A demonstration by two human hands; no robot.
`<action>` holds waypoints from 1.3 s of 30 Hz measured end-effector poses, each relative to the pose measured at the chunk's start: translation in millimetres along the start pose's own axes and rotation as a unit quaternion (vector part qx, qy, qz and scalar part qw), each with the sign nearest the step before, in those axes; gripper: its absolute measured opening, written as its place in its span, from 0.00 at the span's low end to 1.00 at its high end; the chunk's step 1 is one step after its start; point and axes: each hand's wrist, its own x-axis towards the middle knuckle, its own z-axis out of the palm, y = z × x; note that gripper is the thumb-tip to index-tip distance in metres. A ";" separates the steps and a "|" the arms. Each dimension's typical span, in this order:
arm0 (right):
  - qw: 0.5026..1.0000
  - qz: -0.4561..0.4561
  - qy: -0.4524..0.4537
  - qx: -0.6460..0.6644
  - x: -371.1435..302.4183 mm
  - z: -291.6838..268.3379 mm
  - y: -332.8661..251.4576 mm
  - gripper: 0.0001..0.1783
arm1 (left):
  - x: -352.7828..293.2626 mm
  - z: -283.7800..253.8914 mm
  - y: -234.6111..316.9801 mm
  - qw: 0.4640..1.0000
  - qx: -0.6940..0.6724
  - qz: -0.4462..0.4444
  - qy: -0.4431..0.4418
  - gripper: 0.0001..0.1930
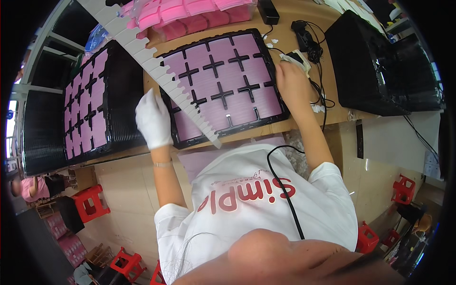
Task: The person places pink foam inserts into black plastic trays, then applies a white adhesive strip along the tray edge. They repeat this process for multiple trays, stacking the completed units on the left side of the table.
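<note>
In front of me lies a shallow black tray (231, 130) with lilac sheets laid in it and black cross-shaped dividers showing between them. My left hand (153, 119), in a white glove, is at the tray's left edge with its fingers curled against the side. My bare right hand (293, 85) is closed at the right edge near the far corner, beside a small pale object (300, 61) whose kind I cannot make out. A light grey strip with a notched edge (164, 78) slants across the tray's left part from the upper left.
Black boxes stand at left (124, 90) and right (363, 61); the left one bears a similar lilac-filled tray (88, 107). Pink packets (190, 12) are piled at the back. A black cable (319, 50) tangles on the brown table, right. Red stools (91, 203) stand on the floor.
</note>
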 end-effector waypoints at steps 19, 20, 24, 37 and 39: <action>0.964 -0.169 -0.154 0.136 -4.3 39.9 28.3 0.22 | -1.1 -6.7 14.2 0.968 -0.033 0.247 -0.020 0.21; 0.943 -0.185 -0.201 0.189 -26.5 25.6 28.0 0.23 | -19.2 -12.0 11.6 0.959 -0.024 0.271 -0.073 0.19; 0.938 -0.237 -0.230 0.109 -80.5 -6.7 40.4 0.21 | -84.0 -1.3 -18.8 0.955 0.009 0.276 -0.106 0.16; 0.916 0.038 -0.121 0.380 -103.7 -1.4 15.0 0.24 | -89.9 -15.7 16.3 0.880 -0.333 -0.340 -0.002 0.24; 0.918 0.033 -0.104 0.382 -99.5 -2.3 11.8 0.26 | -84.4 -26.9 8.6 0.828 -0.460 -0.319 -0.024 0.25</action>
